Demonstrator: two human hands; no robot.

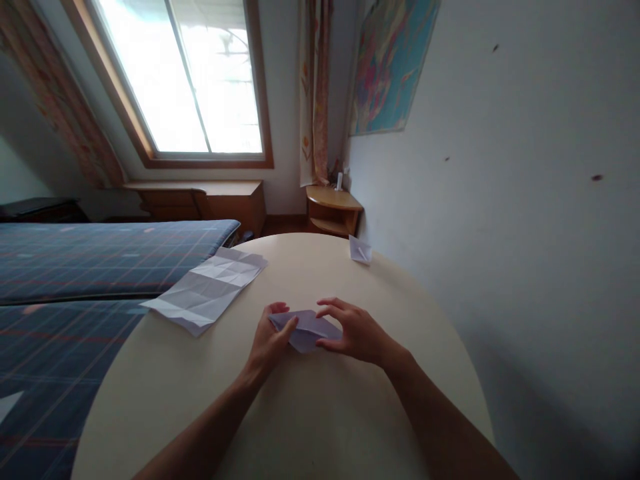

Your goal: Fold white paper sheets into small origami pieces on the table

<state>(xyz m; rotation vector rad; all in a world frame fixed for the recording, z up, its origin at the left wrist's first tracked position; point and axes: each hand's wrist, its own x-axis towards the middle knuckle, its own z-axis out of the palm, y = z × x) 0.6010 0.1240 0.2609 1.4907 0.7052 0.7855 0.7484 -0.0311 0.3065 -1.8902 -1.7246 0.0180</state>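
The small paper shape (361,251) at one o'clock on the table (320,413) looks done, but the middle paper (307,325), pinched by the left hand (269,339), seems half folded, and I can't tell if the right hand (356,331), fingers bent, grips it.

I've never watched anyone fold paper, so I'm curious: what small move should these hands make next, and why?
Perhaps the right hand should close gently on its end of the folded paper, to steady it. The left hand grips the opposite end, while the right hand is spread open around its own; whether it touches the paper is hard to tell.
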